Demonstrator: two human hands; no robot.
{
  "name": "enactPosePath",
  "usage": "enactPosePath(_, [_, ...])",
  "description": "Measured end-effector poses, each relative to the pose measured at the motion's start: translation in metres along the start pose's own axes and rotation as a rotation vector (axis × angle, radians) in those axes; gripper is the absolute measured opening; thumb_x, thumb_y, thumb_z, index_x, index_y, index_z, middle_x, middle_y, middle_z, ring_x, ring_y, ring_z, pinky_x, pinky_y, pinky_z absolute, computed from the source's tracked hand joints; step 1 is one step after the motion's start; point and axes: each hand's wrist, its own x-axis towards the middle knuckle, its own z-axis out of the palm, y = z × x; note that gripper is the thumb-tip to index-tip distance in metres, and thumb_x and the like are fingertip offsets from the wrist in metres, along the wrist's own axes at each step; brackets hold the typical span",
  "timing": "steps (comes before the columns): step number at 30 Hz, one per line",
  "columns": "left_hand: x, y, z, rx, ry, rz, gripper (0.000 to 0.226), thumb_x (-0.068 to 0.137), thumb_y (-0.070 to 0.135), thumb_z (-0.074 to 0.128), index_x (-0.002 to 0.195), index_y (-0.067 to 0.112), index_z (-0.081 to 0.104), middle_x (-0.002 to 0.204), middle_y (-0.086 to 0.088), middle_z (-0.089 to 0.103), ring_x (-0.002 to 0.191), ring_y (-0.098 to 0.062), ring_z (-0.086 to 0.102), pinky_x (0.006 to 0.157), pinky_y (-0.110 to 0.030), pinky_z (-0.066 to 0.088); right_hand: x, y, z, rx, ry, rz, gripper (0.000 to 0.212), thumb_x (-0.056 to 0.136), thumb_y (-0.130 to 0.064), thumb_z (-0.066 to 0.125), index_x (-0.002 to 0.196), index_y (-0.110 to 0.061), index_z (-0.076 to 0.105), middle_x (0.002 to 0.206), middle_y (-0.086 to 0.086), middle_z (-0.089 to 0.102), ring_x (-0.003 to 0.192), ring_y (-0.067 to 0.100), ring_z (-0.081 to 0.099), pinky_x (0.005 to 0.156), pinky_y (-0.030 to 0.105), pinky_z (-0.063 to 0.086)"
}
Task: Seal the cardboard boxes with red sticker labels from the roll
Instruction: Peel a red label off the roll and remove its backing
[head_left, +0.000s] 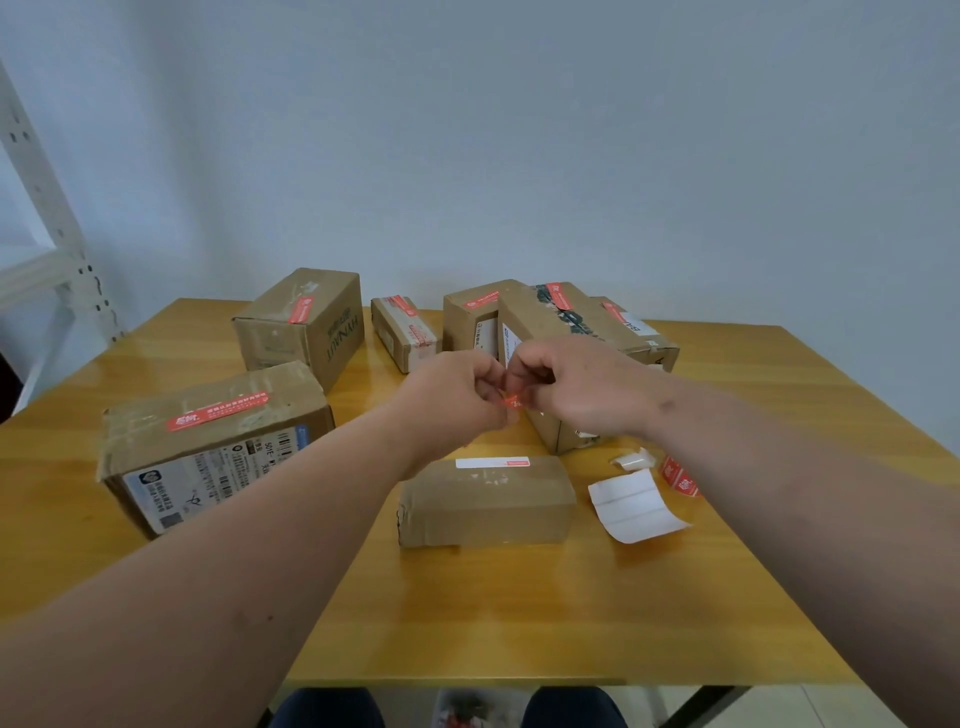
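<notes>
Holding a red sticker (511, 402) between them, the left hand (452, 397) and the right hand (576, 387) meet above the middle of the wooden table (519, 613). Both hands have their fingers curled, pinching the sticker at its two ends; most of it is hidden behind the fingertips, so only a small red piece shows.

Just below the hands, nearer the person, lies a small box (485, 501) flat on the table, with a white and red label on its far top edge. Below the right wrist sits the sticker roll (678, 475), partly covered by the forearm, and beside it lies a loose strip of white backing paper (636, 506), with a smaller curled scrap just beyond.

Left of the left forearm is a big box (208, 441) bearing a long red sticker across its top seam and printed shipping labels on its side. Beyond the left hand stands a tall box (306, 322), also with a red sticker on top.

Behind both hands, a cluster of boxes (550, 322) sits close together, each showing red stickers on the upper face. A white metal shelf frame (47, 228) rises at the far left, against the pale wall.
</notes>
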Motion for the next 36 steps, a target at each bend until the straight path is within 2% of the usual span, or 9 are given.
enactPosePath(3, [0.002,0.002,0.0,-0.093,0.071,-0.051,0.016,0.085,0.005,0.067,0.09,0.02,0.067,0.075,-0.001,0.061,0.067,-0.012,0.056,0.064,-0.026,0.054,0.002,0.0,0.005,0.021,0.07,-0.011,0.019,0.093,-0.013,0.06,0.108,-0.023,0.064,0.098,-0.007,0.06,0.087,0.011,0.054,0.073,0.024,0.044])
enactPosePath(5, [0.005,0.002,-0.005,-0.277,0.13,-0.149,0.015,0.085,0.003,0.068,0.093,0.016,0.067,0.085,-0.006,0.064,0.075,-0.017,0.059,0.068,-0.032,0.053,0.002,0.0,0.009,0.085,0.147,-0.006,0.045,0.091,-0.019,0.064,0.133,-0.027,0.048,0.118,-0.006,0.053,0.1,0.01,0.054,0.082,0.024,0.043])
enactPosePath(7, [0.006,0.001,-0.008,-0.424,0.152,-0.23,0.011,0.086,0.004,0.068,0.091,0.013,0.066,0.088,-0.007,0.065,0.076,-0.018,0.059,0.064,-0.03,0.051,0.0,0.001,0.012,0.246,0.215,0.076,0.063,0.09,-0.025,0.067,0.143,-0.031,0.033,0.122,-0.007,0.048,0.102,0.009,0.055,0.081,0.022,0.042])
enactPosePath(9, [0.006,0.0,-0.008,-0.544,0.16,-0.271,0.007,0.089,0.004,0.065,0.092,0.011,0.065,0.088,-0.007,0.065,0.077,-0.018,0.059,0.061,-0.028,0.049,-0.002,0.005,0.012,0.351,0.18,0.193,0.051,0.091,-0.035,0.065,0.135,-0.026,0.043,0.115,-0.007,0.056,0.099,0.009,0.059,0.078,0.023,0.043])
enactPosePath(12, [0.007,-0.003,-0.005,-0.68,0.166,-0.293,0.009,0.092,0.003,0.06,0.089,0.012,0.062,0.083,-0.006,0.066,0.074,-0.017,0.061,0.057,-0.027,0.049,-0.003,0.006,0.017,0.419,-0.029,0.281,0.033,0.087,-0.048,0.064,0.102,-0.019,0.065,0.095,-0.002,0.072,0.083,0.011,0.068,0.076,0.028,0.051])
enactPosePath(16, [0.009,-0.004,-0.002,-0.762,0.167,-0.279,0.008,0.093,0.006,0.06,0.09,0.013,0.062,0.073,-0.001,0.07,0.068,-0.014,0.065,0.059,-0.028,0.051,0.0,0.004,0.025,0.597,-0.053,0.291,0.018,0.086,-0.032,0.071,0.084,-0.015,0.067,0.082,0.004,0.074,0.07,0.012,0.067,0.068,0.028,0.048])
enactPosePath(23, [0.009,-0.004,-0.003,-0.71,0.215,-0.221,0.008,0.091,0.012,0.066,0.086,0.016,0.062,0.086,-0.006,0.074,0.077,-0.016,0.068,0.067,-0.03,0.056,0.003,0.003,0.017,0.76,-0.021,0.35,0.009,0.089,-0.012,0.061,0.08,-0.014,0.06,0.07,0.004,0.068,0.057,0.013,0.062,0.066,0.03,0.046])
enactPosePath(29, [0.006,-0.01,-0.003,-0.618,0.249,-0.235,0.011,0.087,0.012,0.07,0.097,0.008,0.065,0.086,-0.008,0.071,0.068,-0.013,0.065,0.06,-0.027,0.055,0.006,0.002,0.017,0.658,-0.009,0.378,0.011,0.087,-0.013,0.051,0.08,-0.011,0.058,0.069,0.007,0.057,0.058,0.018,0.054,0.066,0.032,0.047])
enactPosePath(36, [0.0,-0.021,0.002,-0.56,0.236,-0.264,0.024,0.085,0.004,0.07,0.107,0.011,0.061,0.084,-0.009,0.067,0.07,-0.016,0.065,0.065,-0.03,0.058,0.006,0.012,0.028,0.671,-0.032,0.381,0.01,0.09,-0.02,0.063,0.083,-0.013,0.061,0.07,0.002,0.063,0.06,0.014,0.061,0.07,0.033,0.049])
